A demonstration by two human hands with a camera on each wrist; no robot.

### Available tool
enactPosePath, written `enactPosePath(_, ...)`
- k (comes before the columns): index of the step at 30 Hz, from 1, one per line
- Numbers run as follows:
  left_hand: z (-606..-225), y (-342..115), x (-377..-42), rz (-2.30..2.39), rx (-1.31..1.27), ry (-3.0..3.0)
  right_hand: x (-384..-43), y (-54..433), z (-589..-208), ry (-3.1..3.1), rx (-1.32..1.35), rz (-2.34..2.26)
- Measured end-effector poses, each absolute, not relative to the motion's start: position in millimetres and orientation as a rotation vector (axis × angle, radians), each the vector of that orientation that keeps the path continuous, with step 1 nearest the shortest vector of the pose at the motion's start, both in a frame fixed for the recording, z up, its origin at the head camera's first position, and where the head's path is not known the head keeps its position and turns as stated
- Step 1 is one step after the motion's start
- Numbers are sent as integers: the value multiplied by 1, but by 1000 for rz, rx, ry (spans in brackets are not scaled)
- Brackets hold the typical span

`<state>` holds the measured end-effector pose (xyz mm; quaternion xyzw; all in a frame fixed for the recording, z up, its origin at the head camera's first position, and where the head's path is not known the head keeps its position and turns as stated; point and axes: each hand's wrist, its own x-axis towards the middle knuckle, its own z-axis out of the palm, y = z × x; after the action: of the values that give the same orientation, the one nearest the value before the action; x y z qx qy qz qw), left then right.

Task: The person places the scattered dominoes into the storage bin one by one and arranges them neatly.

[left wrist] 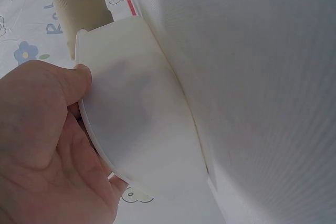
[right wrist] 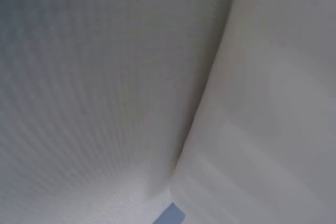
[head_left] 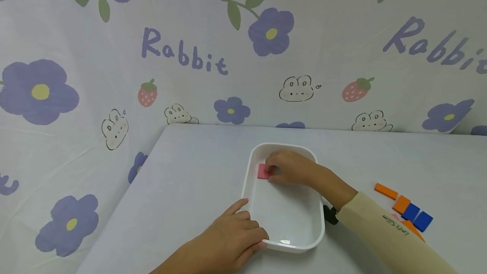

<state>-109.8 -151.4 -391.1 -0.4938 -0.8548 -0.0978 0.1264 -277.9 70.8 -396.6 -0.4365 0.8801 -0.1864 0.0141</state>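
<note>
A white plastic tray (head_left: pixel 284 219) with rounded corners sits on the table. My left hand (head_left: pixel 232 240) grips its near left corner; in the left wrist view the thumb lies on the rim and the fingers are partly behind the tray wall (left wrist: pixel 136 103). Inside the tray, toward the far left, is a flat pink square piece (head_left: pixel 261 171). My right hand (head_left: pixel 291 167) reaches over the right rim, its curled fingertips pinching the right side of that piece and hiding part of it. The right wrist view shows only the tray's outer side (right wrist: pixel 262 108) and table, not the hand.
Right of the tray lie an orange bar (head_left: pixel 386 191), an orange block (head_left: pixel 401 204), blue blocks (head_left: pixel 423 221) and an orange pointed piece (head_left: pixel 412 229), partly behind the right sleeve (head_left: pixel 384 227). A printed cloth (head_left: pixel 198 20) hangs behind the white table (head_left: pixel 198 164).
</note>
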Motion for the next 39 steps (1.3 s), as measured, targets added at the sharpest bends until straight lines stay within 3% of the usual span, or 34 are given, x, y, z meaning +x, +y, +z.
enactPosePath(24, -392, -150, -110, -292, -1429, -2535, -279, 73, -399, 2756, -1418, -590)
enactPosePath(39, -391, -150, -109, -290, -1434, -2540, -251, 92, -377, 2733, -1412, -610)
